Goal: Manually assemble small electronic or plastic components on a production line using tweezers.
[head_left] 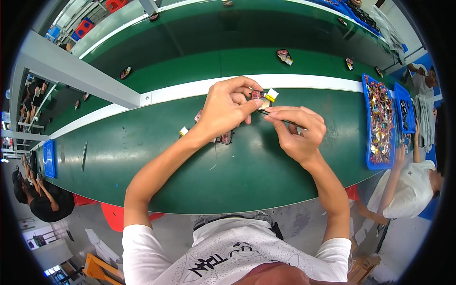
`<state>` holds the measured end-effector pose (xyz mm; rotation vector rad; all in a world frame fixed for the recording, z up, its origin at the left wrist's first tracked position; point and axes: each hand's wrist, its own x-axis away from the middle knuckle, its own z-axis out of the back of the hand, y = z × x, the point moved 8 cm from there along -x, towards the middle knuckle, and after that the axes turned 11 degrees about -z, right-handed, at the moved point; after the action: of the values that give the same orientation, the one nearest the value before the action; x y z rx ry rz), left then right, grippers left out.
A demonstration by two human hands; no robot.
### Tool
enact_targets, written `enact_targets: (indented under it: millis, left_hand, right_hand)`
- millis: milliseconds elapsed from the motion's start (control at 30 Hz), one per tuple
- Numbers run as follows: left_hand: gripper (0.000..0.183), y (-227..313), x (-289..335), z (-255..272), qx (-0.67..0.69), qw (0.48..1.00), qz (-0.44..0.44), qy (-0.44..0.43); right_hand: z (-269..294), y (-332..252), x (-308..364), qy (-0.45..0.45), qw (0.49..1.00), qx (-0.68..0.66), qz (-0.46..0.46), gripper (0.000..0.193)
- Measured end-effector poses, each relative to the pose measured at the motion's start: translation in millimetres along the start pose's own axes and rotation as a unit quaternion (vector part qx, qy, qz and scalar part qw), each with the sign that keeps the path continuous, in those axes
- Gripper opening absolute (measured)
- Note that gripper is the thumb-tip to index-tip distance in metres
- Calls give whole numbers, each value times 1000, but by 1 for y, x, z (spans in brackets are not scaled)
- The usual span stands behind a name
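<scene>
My left hand [227, 105] is closed around a small electronic assembly [258, 95], a dark casing with a red circuit board. A white and yellow piece [271, 94] sticks out at its right side. In my right hand [300, 129] a thin dark tool [298, 125], probably tweezers, is pinched between thumb and fingers. Its tip is at the lower edge of the assembly, though the exact contact is too small to make out. Under my left wrist, partly hidden, more such assemblies [225, 138] lie on the green table [190, 180].
A blue tray [366, 142] full of small wired parts stands at the right, beside a smaller blue tray [403, 108]. A thin rod-like tool [84, 156] and a blue bin [49, 159] are at the left. Beyond a white rail [304, 81], a green surface carries scattered assemblies [285, 57]. Co-workers sit on both sides.
</scene>
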<state>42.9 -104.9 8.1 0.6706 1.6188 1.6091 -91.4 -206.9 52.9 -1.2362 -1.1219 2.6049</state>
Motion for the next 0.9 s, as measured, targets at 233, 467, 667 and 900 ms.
enact_targets:
  millis: [233,467,667,900]
  left_hand:
    - [25,-6,-2,1,47,996,64,-27]
    - [25,-19,-1,2,106,990,93,-12]
    - [18,-23,0,3,100,989,112,-6]
    - [15,-21,4,-1,71,991,102,43]
  right_hand:
    - [-1,-1,1,-3,1000,-12,9,17]
    - [-1,1,1,-5,1000,-12,-9,17]
    - [-2,2,2,-8,1000,-16,-17,17]
    - [-2,4,2,-7,1000,-12,-25,16]
